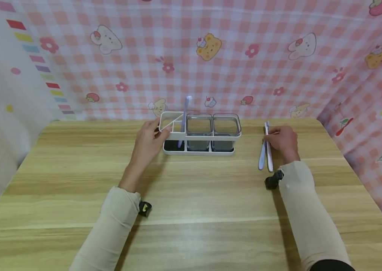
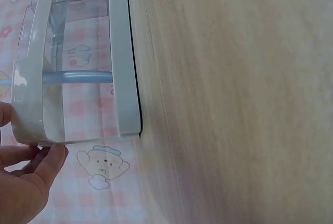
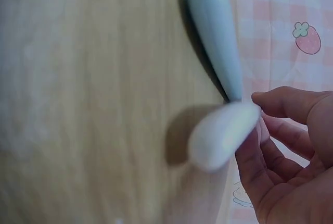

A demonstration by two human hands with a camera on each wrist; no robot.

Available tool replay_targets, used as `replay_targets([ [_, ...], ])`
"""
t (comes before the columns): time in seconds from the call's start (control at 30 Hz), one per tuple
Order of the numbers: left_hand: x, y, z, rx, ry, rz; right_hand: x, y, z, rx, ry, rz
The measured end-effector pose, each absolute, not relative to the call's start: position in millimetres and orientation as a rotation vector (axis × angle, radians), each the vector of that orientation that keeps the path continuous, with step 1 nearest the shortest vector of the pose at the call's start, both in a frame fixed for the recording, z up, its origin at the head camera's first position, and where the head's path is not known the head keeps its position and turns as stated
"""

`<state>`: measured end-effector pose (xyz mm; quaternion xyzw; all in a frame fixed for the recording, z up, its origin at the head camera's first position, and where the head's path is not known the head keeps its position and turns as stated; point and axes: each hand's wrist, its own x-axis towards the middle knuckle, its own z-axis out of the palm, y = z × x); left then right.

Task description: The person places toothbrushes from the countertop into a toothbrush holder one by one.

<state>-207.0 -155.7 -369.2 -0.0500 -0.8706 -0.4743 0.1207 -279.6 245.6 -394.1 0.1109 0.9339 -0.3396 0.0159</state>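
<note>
1. Left hand point(image 1: 147, 141) grips the left end of the holder point(image 1: 207, 138), which sits on the table point(image 1: 191, 210). An uneven pull could tip it and jostle the purple toothbrush point(image 1: 184, 118) leaning in the left compartment.
2. Right hand point(image 1: 283, 143), well apart from the holder, pinches the white toothbrush point(image 1: 269, 158) by its upper part; so narrow a hold could let the handle swing.
3. Blue toothbrush point(image 1: 262, 158) lies just beside it; this closeness risks a knock or drag.
</note>
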Motion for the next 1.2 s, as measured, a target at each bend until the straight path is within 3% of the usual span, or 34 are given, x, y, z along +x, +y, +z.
replay_targets([
  [0.6,-208.4,-155.1,-373.7,-0.164,-2.535,-1.379,-276.5,241.8,-388.5,0.381,2.661,-1.443],
  [1.2,-209.6,-158.0,-373.5,-0.169,-2.531,-1.381,-271.5,218.5,-353.7,0.276,2.632,-1.756],
])
